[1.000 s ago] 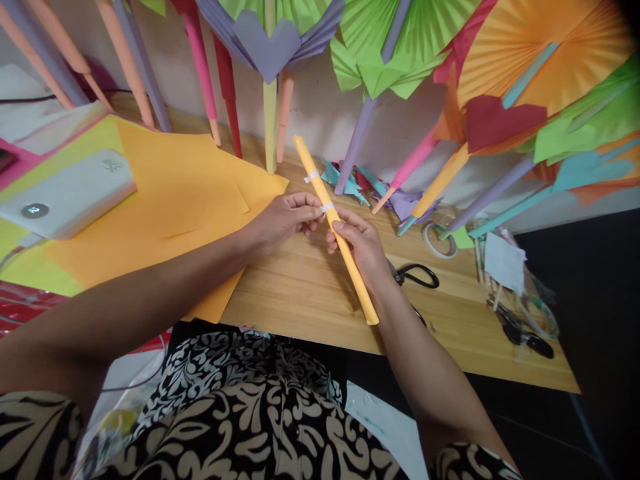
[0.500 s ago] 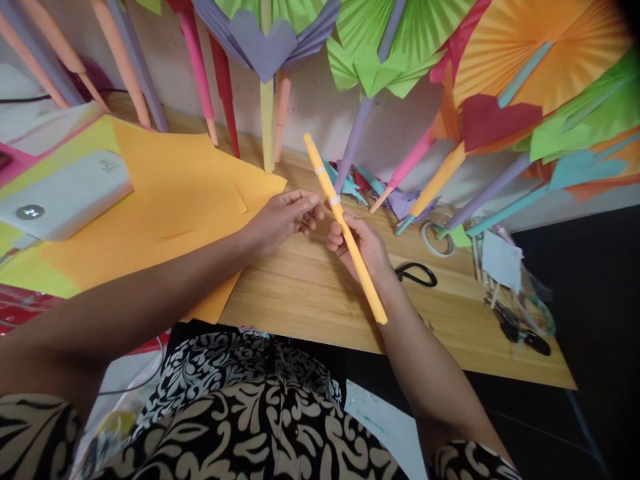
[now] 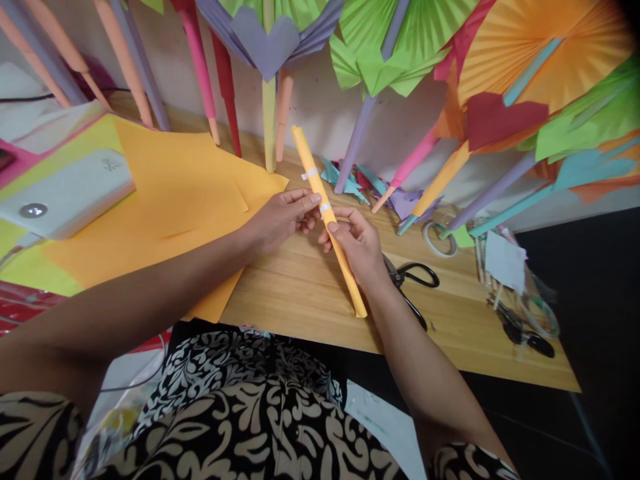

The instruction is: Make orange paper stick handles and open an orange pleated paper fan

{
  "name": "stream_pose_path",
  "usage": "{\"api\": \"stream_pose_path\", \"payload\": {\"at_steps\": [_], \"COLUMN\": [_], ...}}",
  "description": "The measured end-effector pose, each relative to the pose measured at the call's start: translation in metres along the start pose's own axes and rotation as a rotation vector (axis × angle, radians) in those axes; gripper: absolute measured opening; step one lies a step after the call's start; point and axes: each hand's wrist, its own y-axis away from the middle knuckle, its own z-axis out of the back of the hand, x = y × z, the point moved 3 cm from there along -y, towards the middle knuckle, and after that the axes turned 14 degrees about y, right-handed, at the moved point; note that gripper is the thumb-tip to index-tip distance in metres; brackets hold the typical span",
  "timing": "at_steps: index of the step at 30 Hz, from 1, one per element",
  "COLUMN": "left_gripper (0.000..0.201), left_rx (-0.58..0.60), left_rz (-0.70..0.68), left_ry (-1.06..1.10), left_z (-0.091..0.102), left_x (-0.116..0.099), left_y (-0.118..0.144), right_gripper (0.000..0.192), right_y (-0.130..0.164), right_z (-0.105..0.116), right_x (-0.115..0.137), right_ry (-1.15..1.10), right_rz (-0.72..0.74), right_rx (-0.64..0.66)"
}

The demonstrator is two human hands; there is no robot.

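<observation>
A person's right hand (image 3: pixel 357 248) is curled around the middle of a rolled orange paper tube (image 3: pixel 327 217), thumb laid along its upper side and fingers wrapped beneath, holding it just above a wooden table (image 3: pixel 310 293). The left hand (image 3: pixel 283 217) is half closed, its fingertips (image 3: pixel 313 199) pinched against the tube at a narrow white tape band (image 3: pixel 325 207) just above the right thumb. A second tape band (image 3: pixel 309 174) circles the roll nearer its far end.

The tube is smooth, matte and slim, tightly wound into an even cylinder. Its long axis runs on a diagonal: the far end points up and away toward the wall (image 3: pixel 320 113), slightly to the left, while the near end slants down to the right, toward the table's front edge beside the right wrist.

Flat sheets of orange paper (image 3: pixel 170 193) lie spread on the table under the left forearm, with yellow-green sheets beneath them and a white, rounded device (image 3: pixel 65 193) resting on top at the far left. Black-handled scissors (image 3: pixel 413 277) lie just right of the right hand, a roll of clear tape (image 3: pixel 439 239) beyond them. Pleated paper fans (image 3: pixel 395 47) in green, orange and purple, on rolled paper stems, lean against the wall behind, over a litter of coloured scraps (image 3: pixel 365 183)
</observation>
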Motion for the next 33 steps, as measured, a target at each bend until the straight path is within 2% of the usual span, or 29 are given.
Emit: {"api": "stream_pose_path", "payload": {"at_steps": [3,7,10,16,20,25,33], "left_gripper": [0.023,0.022,0.023,0.026,0.024,0.021,0.023], "left_rx": [0.003,-0.009,-0.004,0.012,0.027,0.036,0.04], "left_rz": [0.004,0.022,0.016,-0.005,-0.011,0.031,0.057], "left_ry": [0.008,-0.028,-0.043,-0.081,-0.083,-0.071,-0.048], "left_z": [0.001,-0.001,-0.001,0.004,-0.001,-0.006,-0.001], "left_x": [0.0,-0.001,-0.001,0.0,-0.001,-0.002,0.0], "left_y": [0.0,0.001,0.0,-0.001,0.002,0.004,0.002], "right_gripper": [0.029,0.024,0.02,0.016,0.015,0.015,0.018], "right_y": [0.003,0.007,0.008,0.008,0.007,0.006,0.004], "right_z": [0.005,0.014,0.015,0.01,0.008,0.009,0.01], "right_x": [0.004,0.012,0.012,0.014,0.013,0.011,0.009], "right_ry": [0.121,0.426,0.48,0.4,0.397,0.406,0.324], "right_rz": [0.073,0.193,0.232,0.231,0.209,0.206,0.172], "right_rx": [-0.066,-0.255,-0.324,-0.294,-0.287,-0.309,-0.285]}}
